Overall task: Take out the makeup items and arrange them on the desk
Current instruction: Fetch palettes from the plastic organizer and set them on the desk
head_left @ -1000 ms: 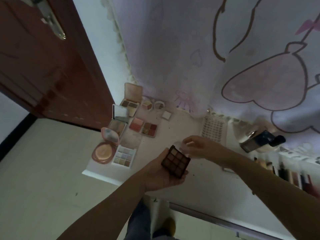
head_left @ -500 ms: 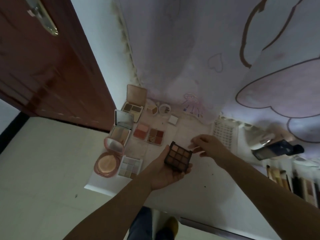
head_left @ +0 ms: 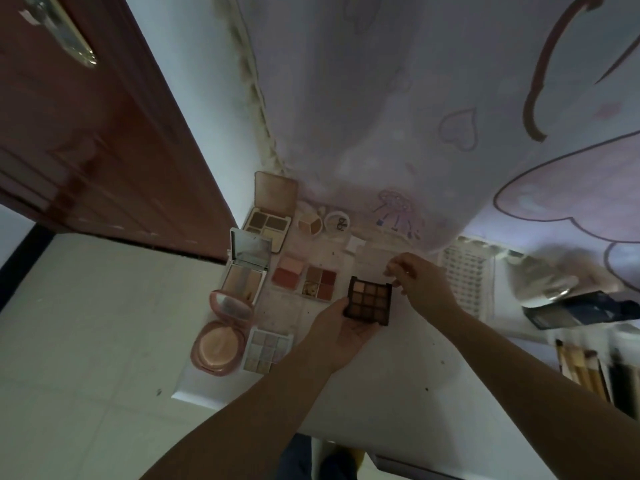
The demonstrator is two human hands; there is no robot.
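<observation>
My left hand (head_left: 341,332) holds a dark brown nine-pan eyeshadow palette (head_left: 370,299) just above the white desk (head_left: 398,375). My right hand (head_left: 420,284) is at the palette's far right corner, its fingertips pinching what looks like the palette's faint clear lid (head_left: 375,258). Left of the palette lie a four-pan quad (head_left: 320,282), a pink blush duo (head_left: 289,271), a mirrored palette (head_left: 246,271), a tan open palette (head_left: 268,223), a round pink compact (head_left: 216,344) and a pale nine-pan palette (head_left: 265,348).
A lash tray (head_left: 465,271), a dark blue box (head_left: 581,310) and several brushes (head_left: 581,368) lie on the desk's right side. Two small round pots (head_left: 310,223) stand by the cartoon-print curtain (head_left: 415,98). A brown door (head_left: 86,133) is at left.
Both hands have carried the dark palette away from me, towards the quad and the curtain. My right hand moved from the palette's near side to its far right corner.
</observation>
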